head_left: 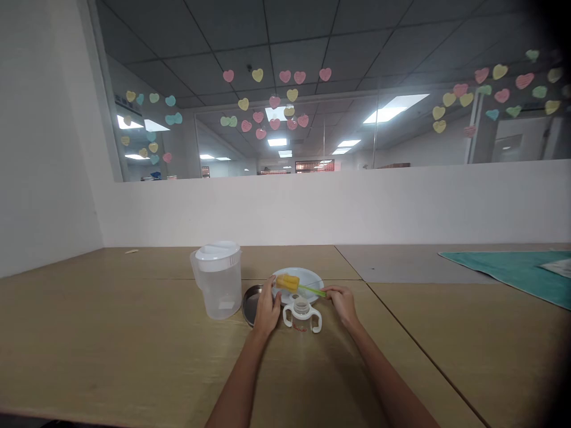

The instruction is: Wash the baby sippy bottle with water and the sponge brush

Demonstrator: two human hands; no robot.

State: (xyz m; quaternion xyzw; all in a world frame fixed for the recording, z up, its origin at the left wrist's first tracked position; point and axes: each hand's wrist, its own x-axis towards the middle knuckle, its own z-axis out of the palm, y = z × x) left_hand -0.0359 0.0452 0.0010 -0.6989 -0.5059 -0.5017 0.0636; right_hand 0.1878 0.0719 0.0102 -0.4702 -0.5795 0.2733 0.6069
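Observation:
My right hand (342,304) is closed round the thin green handle of a sponge brush (289,282), which lies slantwise above a white plate (314,279). Its yellow sponge head points left, and the thumb and fingers of my left hand (267,308) close on that end. Just in front of the plate stands a clear baby bottle (301,321) without a cap, with a white two-handled collar round its neck. A small white part beside the bottle's neck is partly hidden. Left of my left hand, a round metal dish (251,304) is partly covered by it.
A translucent pitcher (219,291) with a white lid stands to the left of the metal dish. A teal cloth (504,270) lies at the far right of the wooden table (134,345). Behind the table rises a white wall (312,208) with windows above.

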